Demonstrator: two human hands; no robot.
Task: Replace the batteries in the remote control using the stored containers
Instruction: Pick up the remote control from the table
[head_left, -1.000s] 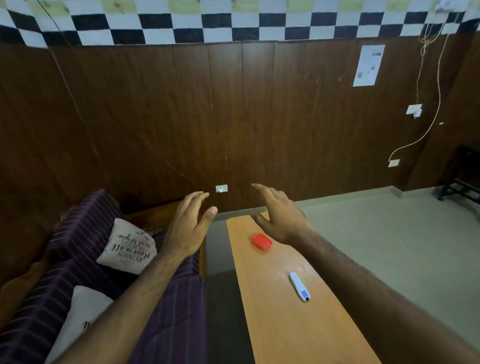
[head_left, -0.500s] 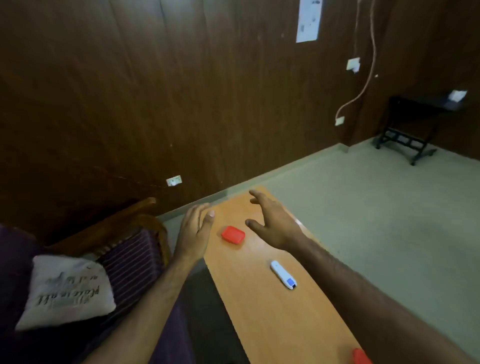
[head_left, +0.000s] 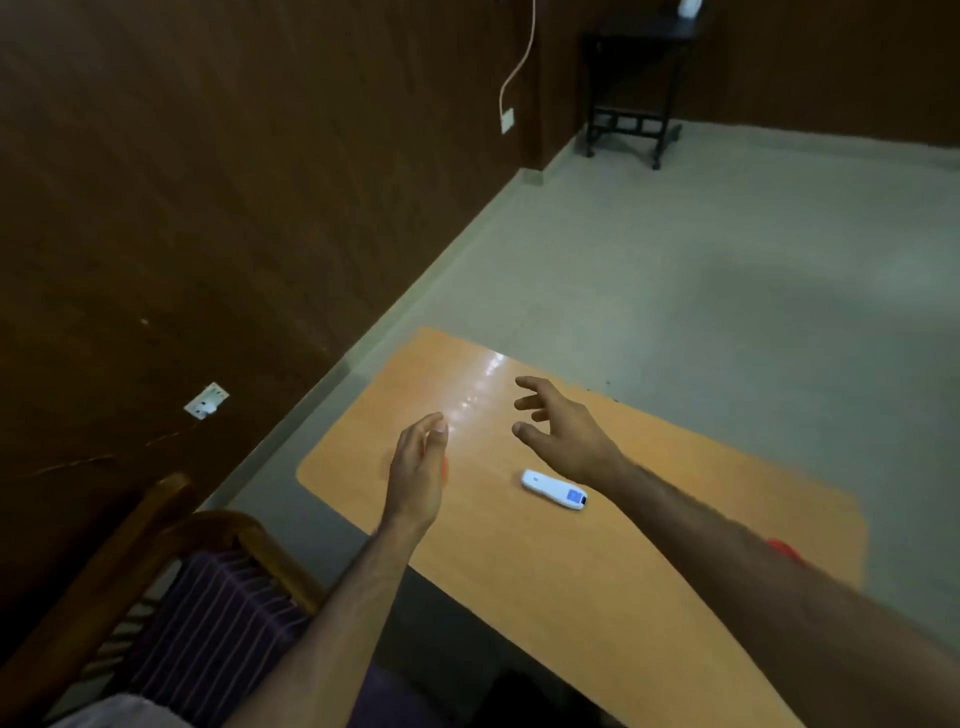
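Note:
A white remote control (head_left: 554, 489) with a blue patch near one end lies on the orange table (head_left: 545, 582). My right hand (head_left: 563, 431) hovers just beyond it, fingers spread, holding nothing. My left hand (head_left: 418, 470) is open over the table's left part and hides most of a red container (head_left: 444, 467); only a red sliver shows at its edge. A second red container (head_left: 784, 550) peeks out behind my right forearm near the table's right side.
A wooden-armed sofa (head_left: 171, 566) with striped purple cushions stands at the lower left. Dark wood panelling (head_left: 208, 208) with a white socket (head_left: 206, 400) runs behind the table. A black stand (head_left: 631, 88) sits in the far corner on the grey floor.
The camera has tilted down and turned right. Both hands have moved lower over the table; the left hand now covers the red container, and the right hand is past the remote.

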